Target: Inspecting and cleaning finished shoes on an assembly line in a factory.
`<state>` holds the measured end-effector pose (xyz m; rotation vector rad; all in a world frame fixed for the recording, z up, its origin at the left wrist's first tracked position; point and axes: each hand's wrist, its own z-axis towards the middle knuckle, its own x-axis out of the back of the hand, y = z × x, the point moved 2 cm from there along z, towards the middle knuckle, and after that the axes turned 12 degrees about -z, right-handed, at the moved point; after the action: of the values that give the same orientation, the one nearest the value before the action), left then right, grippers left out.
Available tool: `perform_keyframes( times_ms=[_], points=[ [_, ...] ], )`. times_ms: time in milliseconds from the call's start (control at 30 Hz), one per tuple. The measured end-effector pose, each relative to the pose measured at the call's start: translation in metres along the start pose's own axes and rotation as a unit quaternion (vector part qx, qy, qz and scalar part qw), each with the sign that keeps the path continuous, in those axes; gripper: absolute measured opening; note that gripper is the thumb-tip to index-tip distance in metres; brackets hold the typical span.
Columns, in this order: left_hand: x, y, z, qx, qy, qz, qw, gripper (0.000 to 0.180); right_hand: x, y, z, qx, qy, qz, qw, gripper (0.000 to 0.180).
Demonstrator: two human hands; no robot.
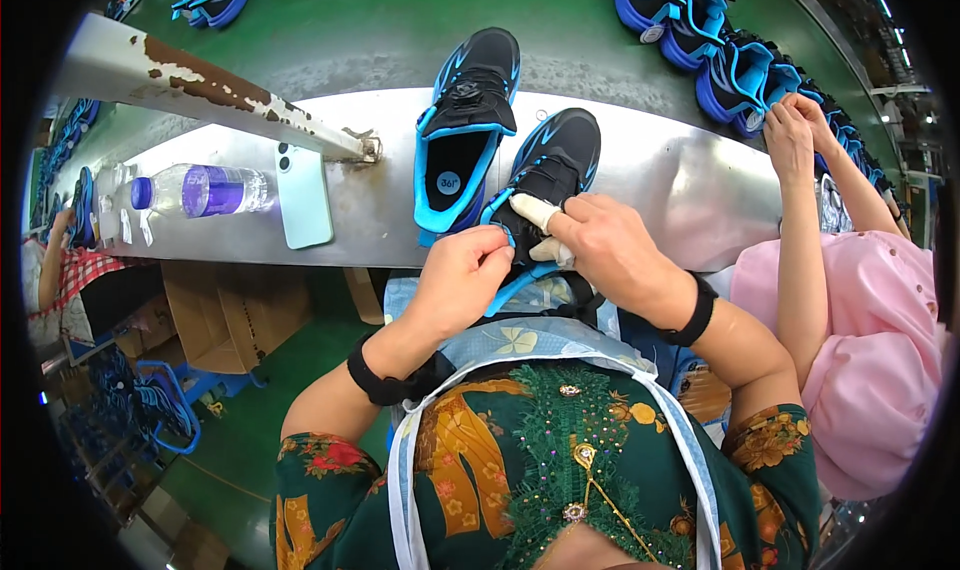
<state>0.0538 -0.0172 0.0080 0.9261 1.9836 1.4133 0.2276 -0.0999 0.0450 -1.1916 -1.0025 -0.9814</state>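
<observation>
Both hands gripping black-and-blue shoe (548,185) at table (700,195) edge: left hand (462,275) pinching collar, right hand (610,245) pressing tongue; matching shoe (463,130) lying just left.

A water bottle (205,190) lies beside a pale, probably mint phone (303,197).

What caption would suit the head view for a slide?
Both hands, left and right, grip a black-and-blue shoe at a metal bench, its twin beside it.
</observation>
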Motion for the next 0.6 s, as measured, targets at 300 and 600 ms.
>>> perform_keyframes(
  times_ms=[300,600],
  points=[
    [0.057,0.019,0.042,-0.251,0.293,0.188,0.903,0.023,0.044,0.063,0.122,-0.003,-0.07,0.164,0.984,0.061],
    [0.076,-0.029,0.036,-0.006,0.17,-0.097,0.981,0.025,0.018,0.039,0.119,0.22,-0.11,0.239,0.939,0.054]
  ],
)
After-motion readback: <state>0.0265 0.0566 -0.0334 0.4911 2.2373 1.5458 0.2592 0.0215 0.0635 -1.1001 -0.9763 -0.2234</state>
